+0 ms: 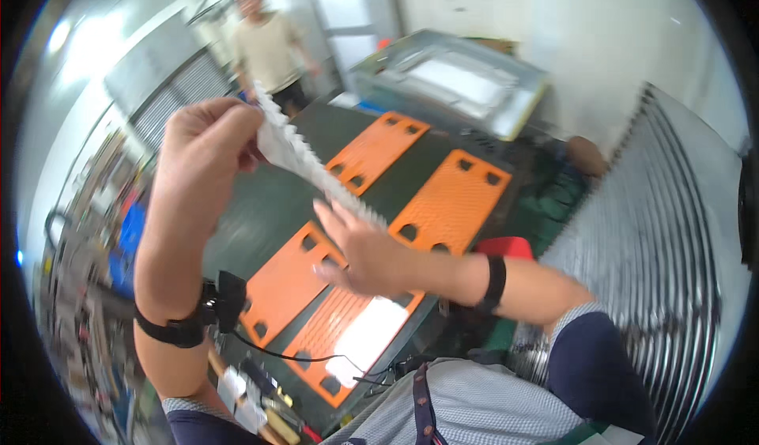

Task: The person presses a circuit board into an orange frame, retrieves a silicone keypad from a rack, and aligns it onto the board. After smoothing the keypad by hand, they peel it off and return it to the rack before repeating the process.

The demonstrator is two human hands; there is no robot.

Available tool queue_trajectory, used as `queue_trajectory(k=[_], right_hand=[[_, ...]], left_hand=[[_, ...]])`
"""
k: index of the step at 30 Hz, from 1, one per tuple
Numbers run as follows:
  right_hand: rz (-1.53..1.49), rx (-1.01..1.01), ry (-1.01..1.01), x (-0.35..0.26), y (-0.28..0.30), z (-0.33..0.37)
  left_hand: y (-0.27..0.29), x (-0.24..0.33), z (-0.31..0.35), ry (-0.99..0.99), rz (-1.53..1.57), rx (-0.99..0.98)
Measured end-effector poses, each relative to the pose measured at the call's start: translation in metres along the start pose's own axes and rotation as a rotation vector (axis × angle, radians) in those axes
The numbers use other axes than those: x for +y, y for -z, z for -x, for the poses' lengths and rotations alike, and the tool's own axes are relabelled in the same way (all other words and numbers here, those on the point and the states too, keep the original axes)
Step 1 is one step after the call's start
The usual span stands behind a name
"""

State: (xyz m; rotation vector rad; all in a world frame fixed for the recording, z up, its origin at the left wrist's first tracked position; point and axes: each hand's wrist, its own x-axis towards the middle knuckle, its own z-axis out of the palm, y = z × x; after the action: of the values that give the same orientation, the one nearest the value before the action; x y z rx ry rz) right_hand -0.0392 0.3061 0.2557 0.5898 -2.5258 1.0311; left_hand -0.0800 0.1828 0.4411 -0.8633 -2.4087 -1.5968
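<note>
Raised at the left, my left hand [209, 133] pinches the upper end of a thin white strip [296, 154] with a jagged, toothed edge. What the strip is made of I cannot make out. It slants down to the right over the table, in front of my right hand [362, 255]. The fingers of that hand are stretched out and apart at the strip's lower part; whether they touch it is unclear. Beneath lie several orange panels with dark cutouts near their ends, among them a near-left panel [288, 287] and a far-right panel [455, 200].
The panels rest on a dark green table [265, 208]. A white sheet [371, 334] covers part of the nearest panel. Handled tools [257, 397] lie lower left. Behind stands a large grey tray [451, 81]; ridged metal sheets [632, 263] rise at right. A person [269, 50] stands far left.
</note>
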Motion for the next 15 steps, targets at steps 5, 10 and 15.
queue_trajectory(k=[5,10,15], right_hand=[[0.417,0.313,-0.019,0.022,0.150,-0.009],[1.041,0.276,-0.569,-0.012,0.310,0.035],[1.235,0.302,-0.906,-0.072,0.421,0.097]], left_hand=[[-0.036,0.058,-0.050,-0.214,0.088,-0.083],[-0.113,0.111,-0.114,-0.397,0.376,-0.248],[-0.206,0.181,-0.153,-0.454,0.600,-0.544]])
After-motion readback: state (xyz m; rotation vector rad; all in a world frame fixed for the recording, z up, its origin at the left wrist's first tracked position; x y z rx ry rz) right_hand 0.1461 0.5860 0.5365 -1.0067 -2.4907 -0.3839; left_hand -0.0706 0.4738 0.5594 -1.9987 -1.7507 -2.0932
